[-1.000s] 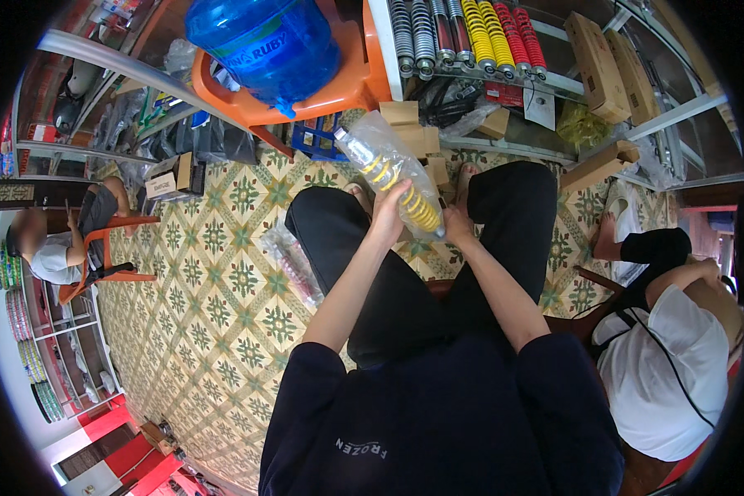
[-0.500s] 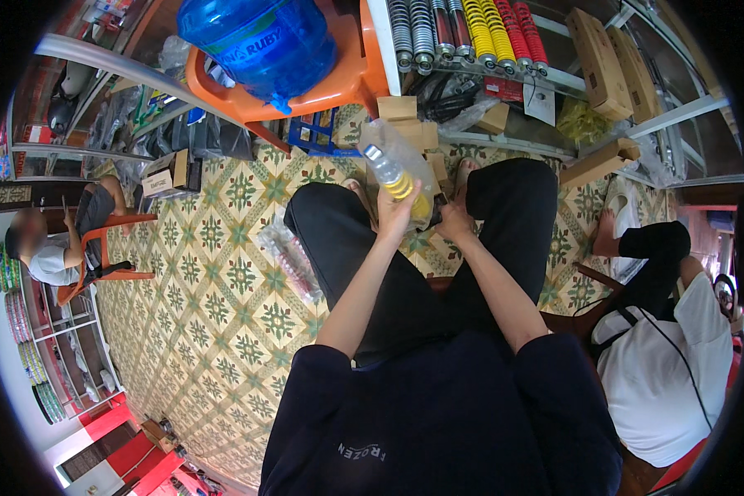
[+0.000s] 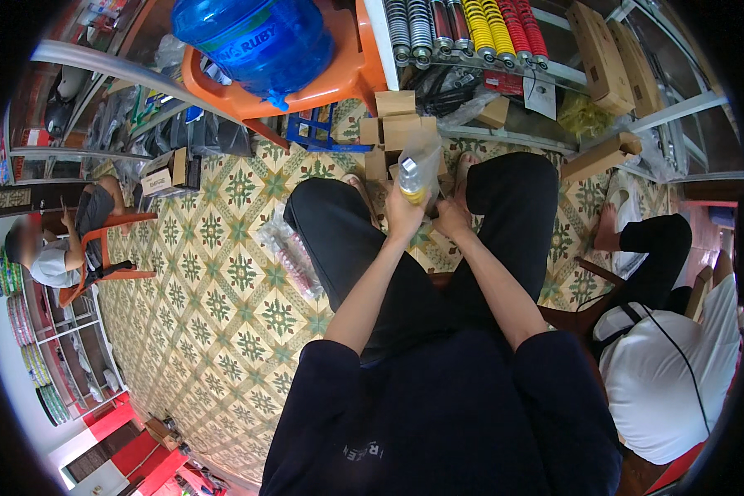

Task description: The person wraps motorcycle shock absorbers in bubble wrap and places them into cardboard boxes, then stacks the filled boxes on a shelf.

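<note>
Between my knees, my left hand (image 3: 405,217) is wrapped round a shock absorber (image 3: 411,178) with a silver end and a yellow spring. A clear plastic bag (image 3: 426,157) sits loosely about it. Close by on the right, my right hand (image 3: 452,220) is closed at the shock absorber's dark lower end; its fingertips are partly hidden. Beyond my hands, cardboard boxes (image 3: 403,126) lie on the tiled floor. Left of my knee rests a plastic-wrapped part with red in it (image 3: 291,258).
An orange chair (image 3: 357,70) bears a large blue water bottle (image 3: 256,45). Shock absorbers (image 3: 476,33) line a shelf ahead. A long open carton (image 3: 601,157) lies at right. One person (image 3: 671,364) sits close on my right, another (image 3: 54,252) far left.
The shock absorber has swung from leaning left to nearly upright and moved slightly right. My left hand turned with it, while my right hand shifted only a little.
</note>
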Demonstrator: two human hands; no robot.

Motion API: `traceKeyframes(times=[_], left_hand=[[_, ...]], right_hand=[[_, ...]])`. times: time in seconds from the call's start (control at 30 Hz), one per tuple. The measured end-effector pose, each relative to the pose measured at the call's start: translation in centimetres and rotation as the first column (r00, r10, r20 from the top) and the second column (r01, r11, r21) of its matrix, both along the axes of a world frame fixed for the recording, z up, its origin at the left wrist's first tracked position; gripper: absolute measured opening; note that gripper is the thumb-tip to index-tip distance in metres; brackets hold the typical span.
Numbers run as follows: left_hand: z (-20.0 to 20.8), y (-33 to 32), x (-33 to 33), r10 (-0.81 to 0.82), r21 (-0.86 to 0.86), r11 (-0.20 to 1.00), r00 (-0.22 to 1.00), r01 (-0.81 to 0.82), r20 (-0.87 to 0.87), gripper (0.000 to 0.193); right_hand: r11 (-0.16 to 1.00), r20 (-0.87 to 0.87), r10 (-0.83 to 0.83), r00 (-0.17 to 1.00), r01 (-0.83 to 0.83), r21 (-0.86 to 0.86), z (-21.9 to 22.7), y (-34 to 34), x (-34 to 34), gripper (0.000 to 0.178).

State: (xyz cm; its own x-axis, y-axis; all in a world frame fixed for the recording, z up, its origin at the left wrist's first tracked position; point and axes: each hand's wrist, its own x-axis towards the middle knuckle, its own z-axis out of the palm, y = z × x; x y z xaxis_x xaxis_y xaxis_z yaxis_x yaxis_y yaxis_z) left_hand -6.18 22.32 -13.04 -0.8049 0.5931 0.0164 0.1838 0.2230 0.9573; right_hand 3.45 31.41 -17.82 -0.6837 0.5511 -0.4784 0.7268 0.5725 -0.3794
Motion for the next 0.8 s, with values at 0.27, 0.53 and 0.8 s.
traceKeyframes(times=[0.27, 0.53, 0.8], left_hand=[[-2.1, -0.1, 1.3, -0.007, -0.196, 0.981, 1.0, 0.001, -0.028, 0.048], [-3.9, -0.3, 2.2, -0.173, -0.268, 0.959, 0.942, 0.094, -0.288, 0.043], [-3.7, -1.0, 2.2, -0.266, -0.359, 0.919, 0.926, 0.16, -0.269, 0.04]], right_hand=[[1.0, -0.094, -0.012, 0.996, 0.014, 0.021, 0.4, -0.3, 0.4, 0.03], [0.999, -0.137, -0.047, 0.989, 0.048, 0.005, -1.1, -0.4, 0.6, 0.031], [0.994, -0.252, -0.101, 0.962, 0.09, -0.056, -0.8, -0.4, 0.9, 0.047]])
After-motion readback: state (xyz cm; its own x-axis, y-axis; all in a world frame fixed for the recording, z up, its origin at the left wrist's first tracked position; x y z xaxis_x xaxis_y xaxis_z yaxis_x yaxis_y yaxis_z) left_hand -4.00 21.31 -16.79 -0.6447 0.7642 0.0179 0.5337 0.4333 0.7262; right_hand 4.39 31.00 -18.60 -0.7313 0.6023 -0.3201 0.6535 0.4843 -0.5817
